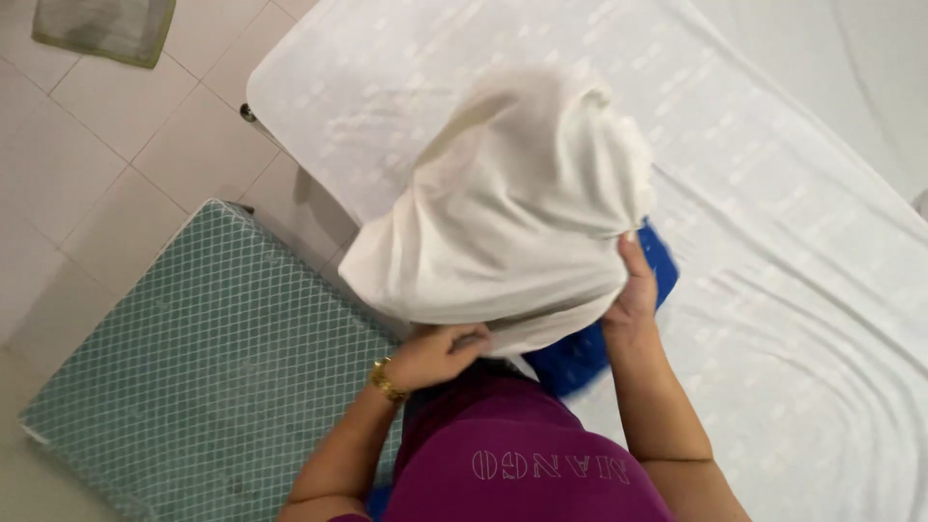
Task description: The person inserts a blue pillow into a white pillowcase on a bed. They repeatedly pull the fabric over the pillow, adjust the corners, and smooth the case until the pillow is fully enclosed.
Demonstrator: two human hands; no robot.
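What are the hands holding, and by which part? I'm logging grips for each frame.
Both hands hold the white pillowcase by its lower open edge: the left hand bunches the hem, the right hand grips the side over a blue pillow.

— We see a matt, soft white cloth (512, 213), creased, over a blue fabric (580, 358) with a pale print.

— And under them we find a white bedsheet (773, 242), faintly patterned, smooth; at left a green quilted mattress (213, 358), glossy pale floor tiles (87, 126), a shiny gold bracelet (385, 380).
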